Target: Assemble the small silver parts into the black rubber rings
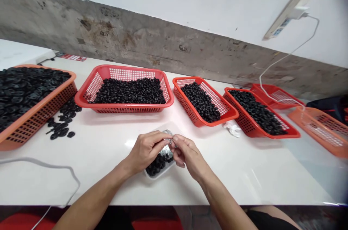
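Over a small clear plastic tray [153, 177] my two hands meet, fingertips pinched close together. My left hand [148, 149] has its thumb and forefinger closed on something too small to name. Thumb and fingers of my right hand [187, 152] are likewise pinched, and what lies between them cannot be made out. Inside the tray, small black ring-like parts [159, 164] fill the near end. A heap of small shiny silver pieces [166, 148] lies toward the far end, partly hidden by my fingers.
Red baskets of small black parts stand behind: a wide one [125, 106], a narrower one [230, 113] and another [288, 132]. An orange basket [35, 125] of black pieces is at left, with loose pieces [61, 126] beside it. A white cable [73, 175] crosses the table [108, 143].
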